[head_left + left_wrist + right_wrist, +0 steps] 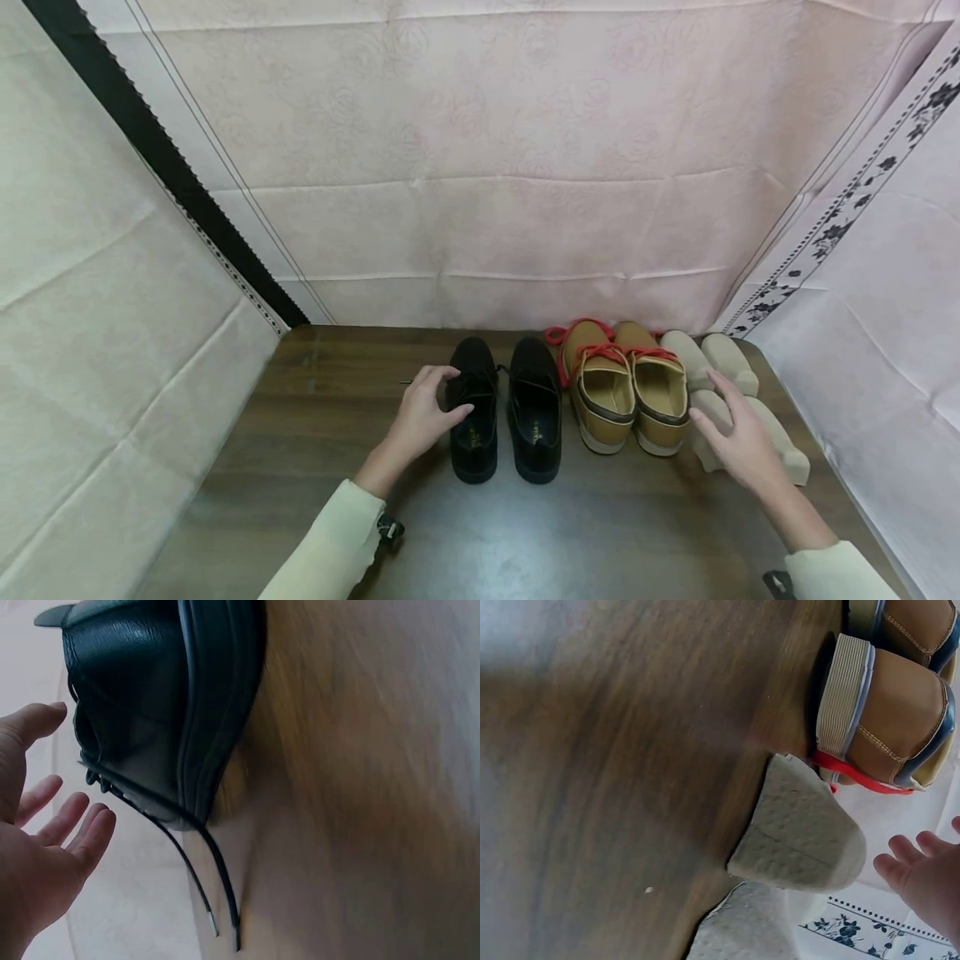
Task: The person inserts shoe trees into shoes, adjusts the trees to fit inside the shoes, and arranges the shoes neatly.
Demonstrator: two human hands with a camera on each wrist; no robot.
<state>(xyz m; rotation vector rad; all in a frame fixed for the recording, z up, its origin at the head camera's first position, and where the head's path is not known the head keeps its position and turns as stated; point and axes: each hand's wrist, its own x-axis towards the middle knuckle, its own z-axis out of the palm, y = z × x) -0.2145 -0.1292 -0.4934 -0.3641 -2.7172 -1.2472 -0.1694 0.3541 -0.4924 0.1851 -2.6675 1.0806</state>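
Note:
Two black lace-up shoes (536, 417) stand side by side on the wooden table, toes toward the back. My left hand (426, 412) is at the left black shoe (474, 450), fingers and thumb spread at its outer side. In the left wrist view the hand (45, 847) is beside the black shoe (142, 697), whose laces dangle past the toe. To the right, my right hand (738, 433) is over several off-white moulded shoe inserts (731, 362), its fingers extended and gripping nothing. In the right wrist view, the hand (926, 881) appears beside a rough, pitted insert (799, 832).
Tan shoes (603, 392) with red laces (600, 354) stand between the black pair and the inserts. The brown wooden table (315, 483) meets a pale patterned cloth (480, 208) at the back, and similar cloth rises at both sides. A tiny light crumb (649, 889) lies on the wood.

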